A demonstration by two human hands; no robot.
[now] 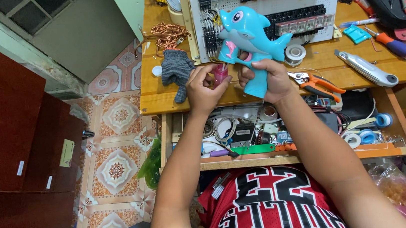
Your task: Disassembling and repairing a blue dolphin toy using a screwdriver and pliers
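My right hand (267, 78) grips the handle of a blue dolphin-shaped toy gun (245, 39) and holds it upright over the front edge of the wooden workbench (161, 100). My left hand (203, 89) pinches a small pink bottle (219, 74) right beside the toy's handle, touching or nearly touching it. Both forearms reach up from the bottom of the view over a red jersey.
A grey glove (176, 70) and a copper wire coil (168, 33) lie left of my hands. Orange-handled cutters (318, 83), a grey utility knife (366, 67), screwdrivers (392, 45), a tape roll (295, 53) and a white board of relays (276, 0) lie right and behind. An open drawer (288, 159) of parts sits below. A dark red cabinet (5, 150) stands left.
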